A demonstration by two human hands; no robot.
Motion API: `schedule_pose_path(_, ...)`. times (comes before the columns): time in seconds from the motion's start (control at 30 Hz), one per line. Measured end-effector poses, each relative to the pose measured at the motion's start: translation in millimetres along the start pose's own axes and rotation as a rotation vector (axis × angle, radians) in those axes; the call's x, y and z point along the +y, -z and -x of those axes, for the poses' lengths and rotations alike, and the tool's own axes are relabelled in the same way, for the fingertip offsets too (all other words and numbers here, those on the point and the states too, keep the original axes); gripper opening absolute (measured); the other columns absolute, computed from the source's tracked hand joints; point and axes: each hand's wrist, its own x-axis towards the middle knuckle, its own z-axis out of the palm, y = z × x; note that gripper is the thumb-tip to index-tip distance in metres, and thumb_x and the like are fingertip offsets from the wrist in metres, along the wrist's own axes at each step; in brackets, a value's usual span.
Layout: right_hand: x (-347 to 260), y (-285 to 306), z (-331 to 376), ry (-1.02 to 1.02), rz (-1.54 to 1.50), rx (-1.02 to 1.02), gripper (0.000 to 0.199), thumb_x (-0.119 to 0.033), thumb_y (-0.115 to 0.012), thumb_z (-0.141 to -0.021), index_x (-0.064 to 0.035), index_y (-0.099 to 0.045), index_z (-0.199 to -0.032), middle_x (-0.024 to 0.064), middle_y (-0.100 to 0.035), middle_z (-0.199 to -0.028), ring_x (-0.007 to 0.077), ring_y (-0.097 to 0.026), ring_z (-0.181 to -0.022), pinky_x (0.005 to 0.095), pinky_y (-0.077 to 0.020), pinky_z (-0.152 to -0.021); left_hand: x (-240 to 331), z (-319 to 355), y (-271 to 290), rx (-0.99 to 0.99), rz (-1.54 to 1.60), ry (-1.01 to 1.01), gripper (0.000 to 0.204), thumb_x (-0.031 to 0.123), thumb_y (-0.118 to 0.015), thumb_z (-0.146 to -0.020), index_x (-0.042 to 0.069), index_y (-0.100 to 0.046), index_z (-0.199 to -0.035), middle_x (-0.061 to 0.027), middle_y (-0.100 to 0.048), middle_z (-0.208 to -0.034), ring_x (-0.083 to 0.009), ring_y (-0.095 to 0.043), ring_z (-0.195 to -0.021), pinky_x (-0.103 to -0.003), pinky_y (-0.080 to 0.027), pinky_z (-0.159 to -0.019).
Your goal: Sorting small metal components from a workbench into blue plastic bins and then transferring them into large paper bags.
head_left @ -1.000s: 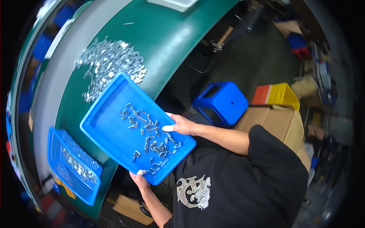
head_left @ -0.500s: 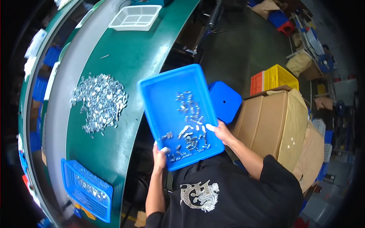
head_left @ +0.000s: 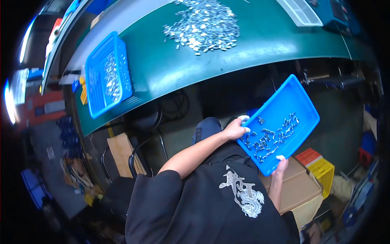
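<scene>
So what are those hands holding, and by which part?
A blue plastic tray with small metal pieces inside, held by its two long rims: left hand on one, right hand on the other, both towards the nearer end.

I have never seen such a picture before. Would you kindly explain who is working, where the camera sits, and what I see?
No machine works here: these are a person's own bare hands. The camera is worn on the head and looks down, so its wide lens bends straight edges. The left hand and right hand grip a blue tray with small metal parts inside. On the green table lie a pile of small shiny pieces, a blue slatted basket holding more shiny pieces, and a white tray, partly cut off.
</scene>
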Motion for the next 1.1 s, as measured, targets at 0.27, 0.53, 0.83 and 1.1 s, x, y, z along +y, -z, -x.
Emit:
schedule_pose_path(0.27,8.9,2.8,-18.2,-0.011,0.121,0.023,0.061,-0.005,-0.046,-0.052,0.0039,-0.047,-0.113,0.0144,-0.055,-0.102,0.0323,-0.057,-0.093,0.0422,-0.0496,-0.082,-21.9,-10.9,19.9,-0.045,-0.145,0.087,0.063,0.026,-0.066,-0.073,0.002,-0.043,-0.127,-0.0196,-0.057,-0.113,-0.0264,-0.057,-0.103,-0.034,-0.044,-0.088)
schedule_pose_path(0.53,58.3,-33.2,-8.0,-0.107,-0.013,0.171,0.062,-0.004,-0.046,-0.049,0.0041,-0.047,-0.111,0.0151,-0.056,-0.099,0.0331,-0.056,-0.091,0.0447,-0.0496,-0.081,-83.0,5.5,153.6,0.228,0.37,0.162,0.029,0.024,-0.061,-0.084,0.004,-0.062,-0.104,-0.0064,-0.063,-0.086,-0.0113,-0.058,-0.065,-0.024,-0.047,-0.059)
schedule_pose_path(0.83,66.3,-67.6,25.5,-0.167,0.039,0.232,0.054,-0.004,-0.049,-0.049,0.0038,-0.05,-0.103,0.0131,-0.058,-0.091,0.0311,-0.056,-0.084,0.0394,-0.0482,-0.077,-316.5,144.1,298.0,1.526,1.117,0.896,0.108,0.074,-0.064,-0.056,0.003,-0.032,-0.129,-0.0153,-0.042,-0.121,-0.0305,-0.05,-0.099,-0.045,-0.043,-0.087)
schedule_pose_path(1.1,59.6,-15.6,31.5,-0.137,0.096,0.149,0.07,-0.002,-0.049,-0.046,0.0049,-0.044,-0.116,0.017,-0.057,-0.102,0.0348,-0.057,-0.09,0.0441,-0.0492,-0.082,-377.9,109.8,333.3,1.357,1.411,0.528,0.102,0.064,-0.072,-0.056,0.01,-0.031,-0.132,-0.0132,-0.03,-0.135,-0.0348,-0.035,-0.117,-0.051,-0.031,-0.099)
